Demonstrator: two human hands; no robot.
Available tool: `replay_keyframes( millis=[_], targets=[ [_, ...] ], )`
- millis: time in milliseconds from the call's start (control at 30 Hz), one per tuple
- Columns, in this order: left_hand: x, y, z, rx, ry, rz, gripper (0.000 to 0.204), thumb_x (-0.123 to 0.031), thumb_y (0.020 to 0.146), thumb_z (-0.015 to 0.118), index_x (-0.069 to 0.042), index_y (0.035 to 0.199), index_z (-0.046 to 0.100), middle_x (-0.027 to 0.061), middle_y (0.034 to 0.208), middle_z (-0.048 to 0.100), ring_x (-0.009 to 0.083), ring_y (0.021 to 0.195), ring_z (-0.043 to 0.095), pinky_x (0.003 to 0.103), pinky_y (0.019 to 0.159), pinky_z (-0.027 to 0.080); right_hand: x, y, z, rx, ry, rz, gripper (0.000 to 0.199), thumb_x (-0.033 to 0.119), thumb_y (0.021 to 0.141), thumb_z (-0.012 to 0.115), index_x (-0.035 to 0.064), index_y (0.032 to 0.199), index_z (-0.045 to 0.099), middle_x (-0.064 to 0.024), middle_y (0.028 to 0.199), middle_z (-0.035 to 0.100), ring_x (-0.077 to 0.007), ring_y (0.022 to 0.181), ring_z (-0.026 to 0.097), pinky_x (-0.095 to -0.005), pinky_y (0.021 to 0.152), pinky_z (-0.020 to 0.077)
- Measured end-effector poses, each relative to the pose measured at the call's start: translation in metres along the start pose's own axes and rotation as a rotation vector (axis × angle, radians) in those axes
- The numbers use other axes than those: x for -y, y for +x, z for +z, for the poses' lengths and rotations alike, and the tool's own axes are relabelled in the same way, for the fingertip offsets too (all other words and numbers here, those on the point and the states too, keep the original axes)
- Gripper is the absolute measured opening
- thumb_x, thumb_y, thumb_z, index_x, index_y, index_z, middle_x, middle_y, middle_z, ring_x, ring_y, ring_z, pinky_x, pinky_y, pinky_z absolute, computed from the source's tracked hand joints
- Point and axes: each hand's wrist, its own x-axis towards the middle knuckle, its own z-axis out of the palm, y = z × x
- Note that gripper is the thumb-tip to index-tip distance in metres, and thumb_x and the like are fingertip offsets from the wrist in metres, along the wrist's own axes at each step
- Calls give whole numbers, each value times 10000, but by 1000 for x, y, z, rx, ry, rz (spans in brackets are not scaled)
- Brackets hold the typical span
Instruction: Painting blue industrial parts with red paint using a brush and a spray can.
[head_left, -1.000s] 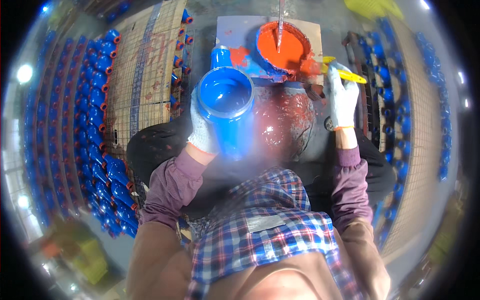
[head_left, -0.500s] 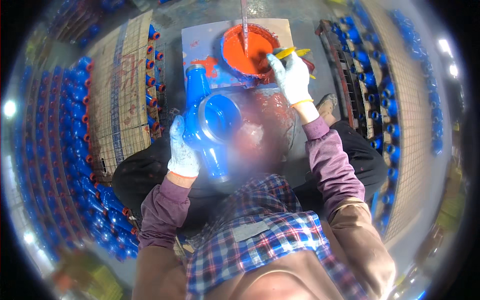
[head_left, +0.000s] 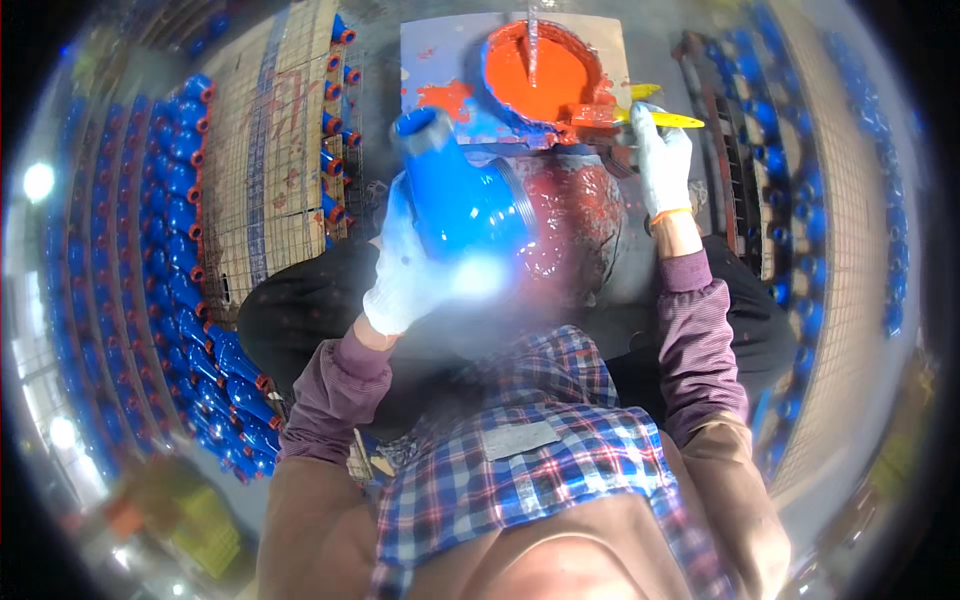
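Note:
In my gloved left hand is a glossy blue pipe fitting, gripped from its left side. Its upper open end tilts up and away from me, and a threaded end faces right. My gloved right hand is closed on a paintbrush with a yellow handle, held sideways. The red-coated brush head lies at the near right rim of a round paint bucket. Orange-red paint fills the bucket, and a coated stick stands in it. Behind the brush shows a second yellow handle.
The bucket stands on a paint-spattered board. Between my knees is a rounded, red-smeared support. Wire-mesh crates and stacks of blue fittings line the left; a rack with more fittings lines the right.
The blue fitting has been turned, so its open end now tips upward and its wide opening faces right. My right hand has shifted right and nearer, and the brush now points left.

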Motion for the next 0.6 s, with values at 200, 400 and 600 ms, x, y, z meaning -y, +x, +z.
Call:
replay_keyframes(
  millis=[200,400,600],
  targets=[
    [-20,15,0,15,254,674,739,-234,582,895,-130,1232,558,171,1239,516,417,1112,552,477,869,521,15,-19,-43,228,208,193,289,336,952,620,50,936,657,-20,703,654,-58,542,531,-188,500,397],
    [-38,29,-8,319,706,1272,525,-306,801,698,-268,1280,485,138,1253,427,446,1100,530,533,758,579,44,-47,-25,367,-18,-73,438,424,959,578,21,830,689,-11,621,610,-63,512,528,-214,491,398],
    [-37,45,0,557,628,1376,481,-271,787,714,-262,1227,520,93,1230,441,435,1103,527,539,776,583,38,-47,-12,424,-159,-392,435,394,953,595,-36,963,666,-120,725,632,-197,670,617,-332,624,473]
  ],
)
